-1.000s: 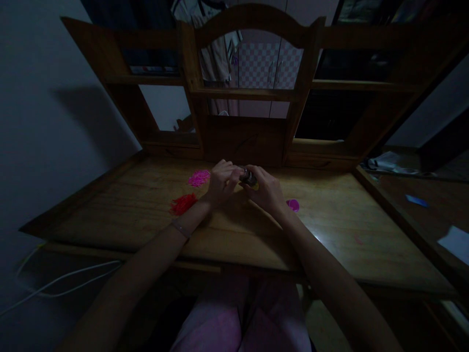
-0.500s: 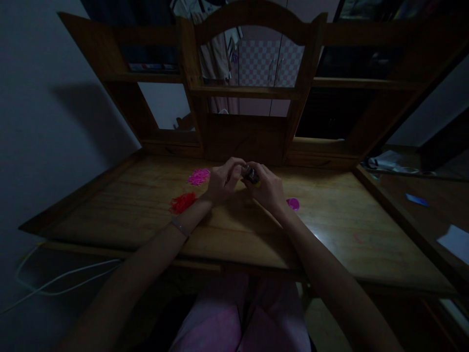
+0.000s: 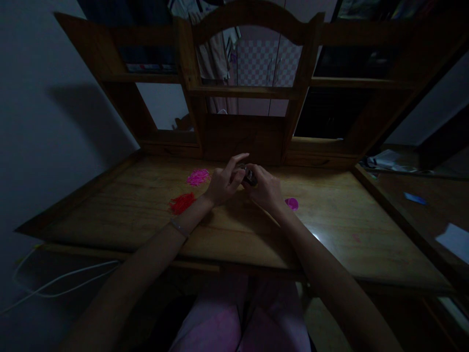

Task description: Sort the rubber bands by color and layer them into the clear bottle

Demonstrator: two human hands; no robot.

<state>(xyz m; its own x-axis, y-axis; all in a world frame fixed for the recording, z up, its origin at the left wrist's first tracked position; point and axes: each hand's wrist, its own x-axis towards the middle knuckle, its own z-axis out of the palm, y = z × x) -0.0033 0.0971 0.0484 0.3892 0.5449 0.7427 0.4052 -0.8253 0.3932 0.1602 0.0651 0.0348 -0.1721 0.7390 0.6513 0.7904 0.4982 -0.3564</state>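
Over the middle of the desk my two hands meet at a small dark, shiny object [image 3: 250, 176], whose kind I cannot make out in the dim light. My right hand [image 3: 266, 189] is closed round it, fingers curled over its far side. At its left end is my left hand [image 3: 223, 185], thumb bent against it and index finger lifted and stretched out above. Fingers partly hide the object. Left of my hands lie a pile of pink strips [image 3: 198, 177] and, nearer me, a bundle of red strands [image 3: 182, 203]. A round purple piece [image 3: 292, 203] rests beside my right wrist.
The wooden desk [image 3: 234, 234] has a raised shelf unit [image 3: 244, 92] along its back and a wall [image 3: 32, 122] on the left. White cables [image 3: 66, 274] hang at the front left. A blue card [image 3: 415, 198] and white paper [image 3: 454, 240] lie on the right-hand surface.
My left index finger has lifted and straightened away from the small dark object, which has turned slightly between my hands. The piles and the purple piece lie as before.
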